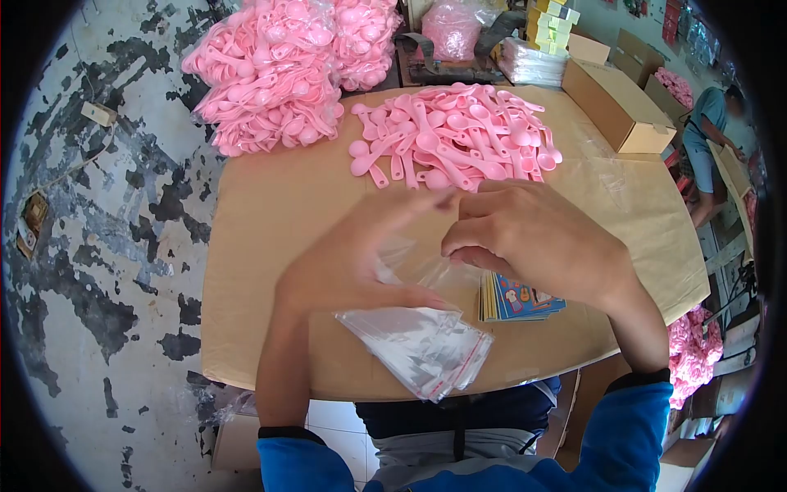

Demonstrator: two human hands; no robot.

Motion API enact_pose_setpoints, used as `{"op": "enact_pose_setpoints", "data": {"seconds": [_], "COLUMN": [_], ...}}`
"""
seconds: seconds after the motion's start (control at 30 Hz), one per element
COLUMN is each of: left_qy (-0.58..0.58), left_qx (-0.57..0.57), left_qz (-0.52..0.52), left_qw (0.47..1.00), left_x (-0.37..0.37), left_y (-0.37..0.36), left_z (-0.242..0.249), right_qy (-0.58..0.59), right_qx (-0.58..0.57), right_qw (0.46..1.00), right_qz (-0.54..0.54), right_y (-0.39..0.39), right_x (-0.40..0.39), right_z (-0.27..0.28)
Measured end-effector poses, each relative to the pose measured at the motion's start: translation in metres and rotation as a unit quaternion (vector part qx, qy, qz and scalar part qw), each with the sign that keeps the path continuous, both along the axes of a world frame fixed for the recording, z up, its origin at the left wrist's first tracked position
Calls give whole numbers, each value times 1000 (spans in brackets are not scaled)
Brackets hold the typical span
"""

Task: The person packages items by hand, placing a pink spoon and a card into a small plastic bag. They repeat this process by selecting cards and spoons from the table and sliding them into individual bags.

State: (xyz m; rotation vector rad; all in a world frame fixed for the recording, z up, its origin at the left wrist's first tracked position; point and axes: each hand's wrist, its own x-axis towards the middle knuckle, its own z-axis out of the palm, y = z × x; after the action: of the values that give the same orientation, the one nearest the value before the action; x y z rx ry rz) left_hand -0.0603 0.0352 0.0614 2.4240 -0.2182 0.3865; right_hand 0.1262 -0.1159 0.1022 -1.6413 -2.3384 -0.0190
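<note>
My left hand is slightly blurred, its fingers stretched out and its thumb apart, above a stack of clear plastic bags at the table's near edge. Between my hands lies a loose, see-through plastic bag, its outline hard to make out. My right hand has its fingers curled and pinched at the bag's upper right side; the exact grip is partly hidden. Below that hand sits a stack of blue printed cards, partly covered by it. Past both hands spreads a heap of pink plastic spoons.
Large clear bags full of pink spoons stand at the back left of the brown-covered table. A cardboard box is at the back right, near white packets. Another person is at the far right.
</note>
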Motion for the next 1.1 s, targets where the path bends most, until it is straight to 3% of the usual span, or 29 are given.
{"op": "enact_pose_setpoints", "data": {"seconds": [0.07, 0.17, 0.2, 0.27, 0.4, 0.5, 0.6, 0.7, 0.8, 1.0, 1.1], "left_qy": [-38, 14, 10, -3, -86, -64, -72, -82, -135, -120, -157], "left_qx": [78, -111, -194, -357, -613, -689, -693, -611, -592, -559, -570], "left_qz": [39, 68, 120, 221, 200, 175, 175, 213, 233, 284, 251], "left_qw": [995, 991, 973, 908, 759, 701, 696, 758, 759, 769, 766], "left_x": [12, 15, 18, 25, 36, 36, 39, 44, 43, 35, 35], "left_y": [-8, -5, -8, -12, 0, 4, 4, -3, -8, -7, -8], "left_z": [-9, -22, -20, -16, -27, -37, -44, -36, -32, -30, -37], "right_qy": [26, 127, 169, 181, 216, 298, 296, 290, 217, 333, 413], "right_qx": [26, 61, 73, 1, -274, -269, -242, -246, -216, -107, -84], "right_qw": [999, 987, 977, 982, 936, 910, 916, 920, 947, 935, 907], "right_qz": [-7, -72, -103, -49, -52, -106, -120, -97, -102, -61, 11], "right_y": [-5, -10, -13, -23, -27, -29, -28, -29, -31, -28, -23], "right_x": [0, 8, 15, 47, 76, 74, 79, 84, 82, 81, 59], "right_z": [8, 6, 3, -16, -42, -42, -47, -53, -51, -56, -49]}}
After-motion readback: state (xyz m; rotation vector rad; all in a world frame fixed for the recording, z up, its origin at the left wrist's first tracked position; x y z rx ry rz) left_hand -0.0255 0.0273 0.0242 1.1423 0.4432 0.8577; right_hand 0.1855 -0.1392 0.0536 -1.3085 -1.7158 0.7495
